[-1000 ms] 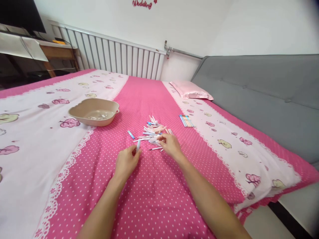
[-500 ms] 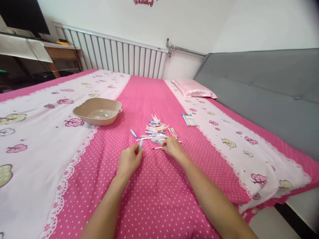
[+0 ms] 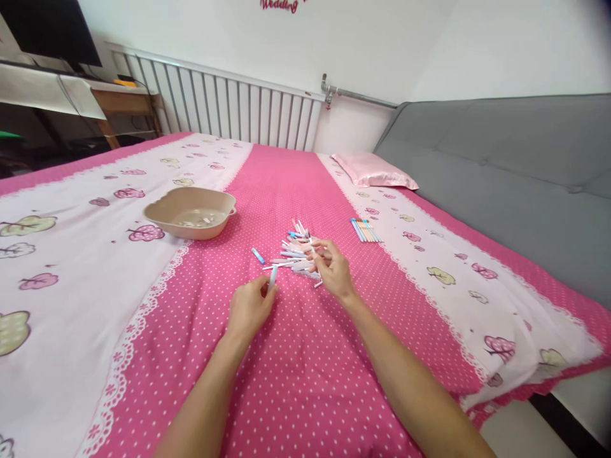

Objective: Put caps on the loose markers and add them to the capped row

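Note:
A heap of loose pastel pens and caps (image 3: 294, 250) lies on the pink dotted strip of the bedspread (image 3: 286, 356). My left hand (image 3: 249, 308) is closed in a pinch on a pale pen barrel (image 3: 272, 277) that points up and away from me, just in front of the heap. My right hand (image 3: 333, 266) is raised at the heap's right side, fingers curled round a thin pen whose tip shows below the hand. A single blue cap (image 3: 258, 256) lies apart to the left of the heap.
A beige basin (image 3: 189, 212) with a few small pieces inside sits to the back left. A neat row of pens (image 3: 365, 229) lies to the right. Further off are a pink pillow (image 3: 373, 171), a grey sofa (image 3: 501, 178) and a white radiator (image 3: 229, 108).
My right hand has lifted off the bedspread with a thin pen and moved up over the heap's right edge. The left hand keeps its pen barrel almost still.

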### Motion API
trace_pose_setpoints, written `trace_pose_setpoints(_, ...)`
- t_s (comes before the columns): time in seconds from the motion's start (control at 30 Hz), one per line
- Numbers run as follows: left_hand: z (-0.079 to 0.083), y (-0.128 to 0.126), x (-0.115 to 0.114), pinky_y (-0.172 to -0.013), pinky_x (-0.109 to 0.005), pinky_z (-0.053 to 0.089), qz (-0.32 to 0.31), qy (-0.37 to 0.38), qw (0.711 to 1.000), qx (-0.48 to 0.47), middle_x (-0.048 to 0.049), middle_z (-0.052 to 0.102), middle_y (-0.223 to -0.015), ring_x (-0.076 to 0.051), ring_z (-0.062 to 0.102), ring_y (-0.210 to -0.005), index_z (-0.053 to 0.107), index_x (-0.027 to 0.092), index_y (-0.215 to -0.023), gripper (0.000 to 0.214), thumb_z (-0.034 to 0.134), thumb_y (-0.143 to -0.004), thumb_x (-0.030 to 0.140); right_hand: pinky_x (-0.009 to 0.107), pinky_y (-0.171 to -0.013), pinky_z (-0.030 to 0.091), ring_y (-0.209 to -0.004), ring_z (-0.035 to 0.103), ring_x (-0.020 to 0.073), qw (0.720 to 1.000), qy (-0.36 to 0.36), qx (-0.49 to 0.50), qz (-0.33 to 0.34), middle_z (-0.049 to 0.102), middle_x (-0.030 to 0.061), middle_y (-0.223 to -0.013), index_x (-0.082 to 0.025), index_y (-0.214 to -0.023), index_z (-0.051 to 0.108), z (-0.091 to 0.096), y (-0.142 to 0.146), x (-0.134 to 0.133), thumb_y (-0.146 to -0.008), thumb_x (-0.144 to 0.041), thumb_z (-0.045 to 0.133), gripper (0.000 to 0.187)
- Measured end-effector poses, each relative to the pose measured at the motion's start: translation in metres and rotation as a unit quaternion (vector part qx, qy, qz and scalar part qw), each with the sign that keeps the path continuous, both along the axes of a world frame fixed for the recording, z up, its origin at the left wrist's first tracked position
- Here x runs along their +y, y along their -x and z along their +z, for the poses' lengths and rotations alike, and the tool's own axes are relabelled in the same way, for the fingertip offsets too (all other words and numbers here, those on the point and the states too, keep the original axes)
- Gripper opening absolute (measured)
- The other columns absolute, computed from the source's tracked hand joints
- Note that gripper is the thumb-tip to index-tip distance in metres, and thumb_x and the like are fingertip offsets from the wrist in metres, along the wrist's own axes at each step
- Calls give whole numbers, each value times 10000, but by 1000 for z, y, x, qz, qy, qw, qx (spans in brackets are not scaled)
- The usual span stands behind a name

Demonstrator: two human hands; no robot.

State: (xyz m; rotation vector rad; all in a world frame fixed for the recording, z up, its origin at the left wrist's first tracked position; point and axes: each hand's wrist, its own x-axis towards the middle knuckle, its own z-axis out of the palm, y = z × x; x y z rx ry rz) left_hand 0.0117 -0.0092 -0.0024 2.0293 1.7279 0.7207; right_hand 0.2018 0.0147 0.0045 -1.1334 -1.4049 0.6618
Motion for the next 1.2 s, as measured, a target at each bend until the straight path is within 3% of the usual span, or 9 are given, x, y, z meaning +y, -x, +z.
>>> trace_pose_setpoints(0.1,-1,0,0,-532,-223,235,-3,-3,1000,1,10,561,-606,-112,469,-545,552,174,-702,203,466,-793,333,259,-615,514,-695,657,151,995,10,94,43,680,35,-788,-176,-884,612,3,4,-1,-784,-330,528,202)
trace_pose_setpoints(0.23,-1,0,1,-530,-225,229,-9,-5,1000,7,13,548,-599,-108,456,-535,545,175,-698,211,459,-797,340,230,-577,486,-746,671,163,985,31,162,54,698,48,-874,-187,-955,614,5,7,-3,-768,-333,553,245)
trace_pose_setpoints(0.33,-2,0,1,-531,-224,227,-11,-3,1000,8,13,548,-601,-107,460,-538,549,175,-705,213,457,-799,343,219,-549,469,-734,670,167,987,20,155,36,700,53,-865,-177,-941,612,5,9,-4,-720,-356,633,285)
trace_pose_setpoints(0.5,-2,0,0,-525,-223,225,-22,-8,1000,17,18,536,-583,-103,453,-525,532,176,-676,234,450,-802,354,200,-477,413,-537,569,97,991,-6,133,9,636,-5,-635,-163,-869,668,6,12,-5,-768,-416,590,283)
trace_pose_setpoints(0.6,-1,-2,0,-528,-222,231,-27,-7,999,26,12,558,-598,-109,474,-537,540,178,-685,226,450,-802,349,190,-467,405,-536,517,76,990,-24,136,5,639,0,-707,-174,-863,686,7,14,-6,-761,-406,606,266)
trace_pose_setpoints(0.7,-2,-3,-1,-545,-220,255,-47,-3,998,30,-5,601,-645,-124,525,-583,563,178,-726,202,447,-805,324,192,-483,436,-631,566,104,987,-18,156,15,659,26,-794,-173,-860,670,9,16,-7,-758,-402,608,259)
trace_pose_setpoints(0.83,-2,-5,-3,-563,-225,274,-76,3,995,58,-28,636,-691,-150,573,-636,579,181,-772,202,431,-817,311,195,-490,451,-634,596,113,985,-27,169,27,662,23,-773,-179,-984,613,11,19,-11,-775,-363,603,279)
trace_pose_setpoints(1.0,0,-5,-5,-563,-229,272,-91,4,991,93,-37,652,-717,-171,597,-676,570,188,-771,207,415,-830,311,219,-542,474,-619,588,112,989,-68,130,5,656,5,-752,-223,-1273,419,14,22,-17,-800,-303,593,510)
trace_pose_setpoints(1.2,2,-5,-6,-559,-230,266,-93,4,991,101,-37,652,-718,-171,595,-675,564,188,-763,207,413,-832,313,248,-579,477,-638,578,123,991,-106,76,-9,629,-6,-737,-273,-1362,294,14,24,-20,-826,-276,570,603)
